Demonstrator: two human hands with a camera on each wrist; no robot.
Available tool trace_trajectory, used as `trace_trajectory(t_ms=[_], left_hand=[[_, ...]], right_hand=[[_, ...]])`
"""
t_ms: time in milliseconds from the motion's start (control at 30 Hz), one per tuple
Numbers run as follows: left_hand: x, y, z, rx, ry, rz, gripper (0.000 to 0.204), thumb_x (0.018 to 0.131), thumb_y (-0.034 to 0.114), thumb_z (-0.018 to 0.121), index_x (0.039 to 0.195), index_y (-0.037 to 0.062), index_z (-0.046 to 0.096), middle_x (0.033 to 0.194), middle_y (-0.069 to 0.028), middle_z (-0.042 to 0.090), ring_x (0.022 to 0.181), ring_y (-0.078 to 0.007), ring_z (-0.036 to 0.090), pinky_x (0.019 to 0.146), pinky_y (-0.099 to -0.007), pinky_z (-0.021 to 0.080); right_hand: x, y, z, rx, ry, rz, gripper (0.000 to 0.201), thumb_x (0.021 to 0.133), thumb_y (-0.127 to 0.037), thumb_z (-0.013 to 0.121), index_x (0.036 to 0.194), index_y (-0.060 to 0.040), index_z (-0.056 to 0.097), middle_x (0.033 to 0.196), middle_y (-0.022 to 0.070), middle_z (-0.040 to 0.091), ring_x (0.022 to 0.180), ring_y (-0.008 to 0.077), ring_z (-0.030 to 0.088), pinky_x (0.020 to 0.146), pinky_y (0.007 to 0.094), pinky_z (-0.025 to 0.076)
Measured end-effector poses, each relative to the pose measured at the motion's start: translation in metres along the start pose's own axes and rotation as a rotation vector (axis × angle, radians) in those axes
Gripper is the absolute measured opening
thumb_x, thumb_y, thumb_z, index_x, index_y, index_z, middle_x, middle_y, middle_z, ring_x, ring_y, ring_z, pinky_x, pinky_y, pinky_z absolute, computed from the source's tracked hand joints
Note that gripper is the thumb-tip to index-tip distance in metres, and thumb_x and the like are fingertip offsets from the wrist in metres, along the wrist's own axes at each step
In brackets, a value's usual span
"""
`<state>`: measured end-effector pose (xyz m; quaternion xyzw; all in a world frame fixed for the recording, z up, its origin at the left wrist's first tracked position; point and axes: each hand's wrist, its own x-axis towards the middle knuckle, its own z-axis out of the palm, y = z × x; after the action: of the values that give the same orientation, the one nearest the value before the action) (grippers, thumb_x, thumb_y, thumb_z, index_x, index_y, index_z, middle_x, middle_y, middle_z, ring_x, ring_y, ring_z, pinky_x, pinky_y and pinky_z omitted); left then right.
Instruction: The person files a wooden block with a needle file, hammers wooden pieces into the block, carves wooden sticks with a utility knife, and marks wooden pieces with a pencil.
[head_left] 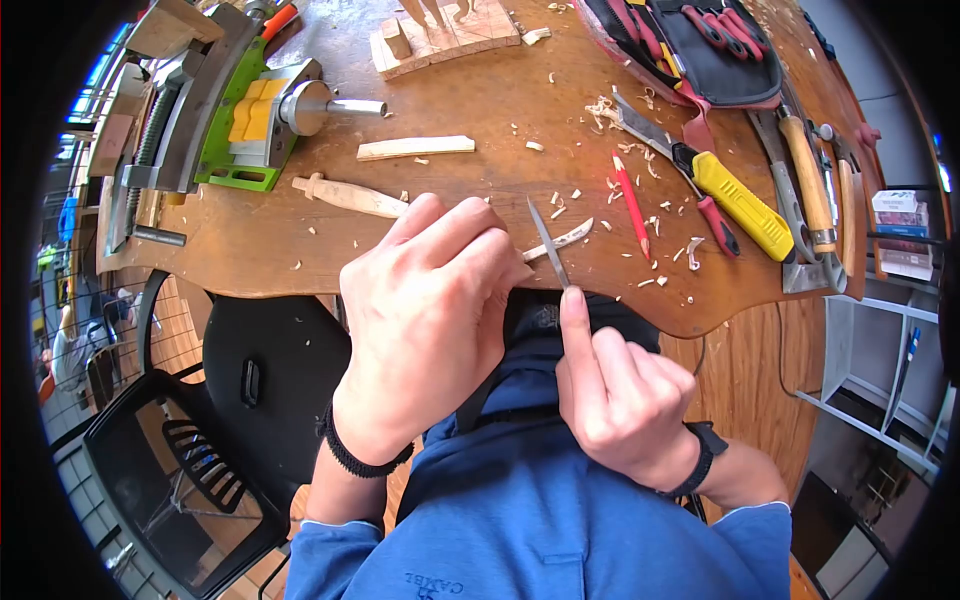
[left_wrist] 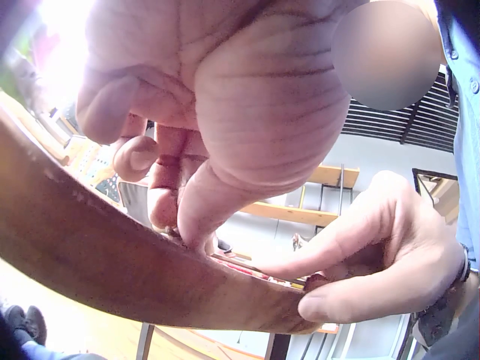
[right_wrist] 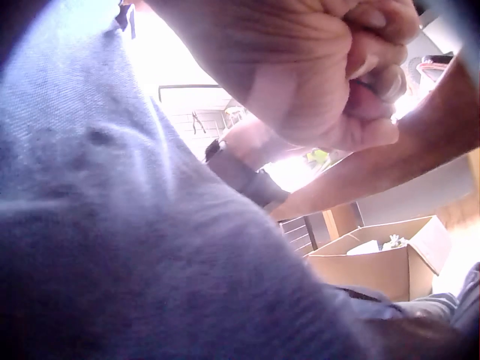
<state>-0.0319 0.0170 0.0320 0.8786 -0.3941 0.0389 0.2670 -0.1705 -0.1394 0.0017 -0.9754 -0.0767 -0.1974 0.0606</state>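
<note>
My left hand (head_left: 425, 285) is bent over the front edge of the table, its fingertips pinching the near end of a thin, pale carved wood strip (head_left: 572, 236); that end is mostly hidden by the fingers. My right hand (head_left: 630, 400) grips a slim pointed metal tool (head_left: 546, 240) like a small file, index finger stretched along it. The tool's tip points away from me and crosses over the strip in the head view. In the left wrist view, the right thumb (left_wrist: 322, 306) lies near the table edge.
A wooden knife shape (head_left: 350, 197) and a flat wood piece (head_left: 415, 147) lie behind the left hand. A green-framed vise (head_left: 235, 150) stands left. A red pencil (head_left: 632, 205), wood shavings, a yellow utility knife (head_left: 740, 205) and a tool bag (head_left: 720, 60) are to the right.
</note>
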Motion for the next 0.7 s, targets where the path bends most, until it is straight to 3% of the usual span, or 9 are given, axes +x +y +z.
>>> trace_trajectory(t_ms=[333,433,700], left_hand=[[0.001,0.0,0.0,-0.024,0.009,0.012,0.018,0.074,-0.001,0.081,0.078,0.0048,0.064,0.087,-0.0067,0.067,0.078,-0.0304,0.064,0.066,-0.0404,0.051],[0.001,0.0,0.001,-0.013,-0.008,0.009,0.018,0.074,0.001,0.081,0.078,0.0047,0.064,0.087,-0.0071,0.067,0.078,-0.0306,0.064,0.066,-0.0405,0.051],[0.001,0.002,0.002,-0.031,0.011,-0.005,0.019,0.076,0.001,0.081,0.078,0.0044,0.063,0.088,-0.0082,0.066,0.08,-0.032,0.065,0.067,-0.0411,0.051]], right_hand=[[0.002,0.004,-0.004,0.018,-0.025,0.02,0.056,0.075,0.003,0.072,0.13,0.0083,0.076,0.066,0.0008,0.039,0.047,0.0129,0.046,0.043,0.0308,0.038],[-0.007,0.004,-0.007,-0.02,-0.037,-0.037,0.069,0.066,-0.005,0.065,0.133,0.01,0.075,0.068,-0.0033,0.04,0.05,0.0081,0.043,0.043,0.0245,0.039],[-0.01,0.006,-0.005,-0.037,-0.036,-0.039,0.068,0.068,-0.004,0.066,0.134,0.0097,0.074,0.069,-0.0029,0.039,0.05,0.0076,0.044,0.043,0.0244,0.038]])
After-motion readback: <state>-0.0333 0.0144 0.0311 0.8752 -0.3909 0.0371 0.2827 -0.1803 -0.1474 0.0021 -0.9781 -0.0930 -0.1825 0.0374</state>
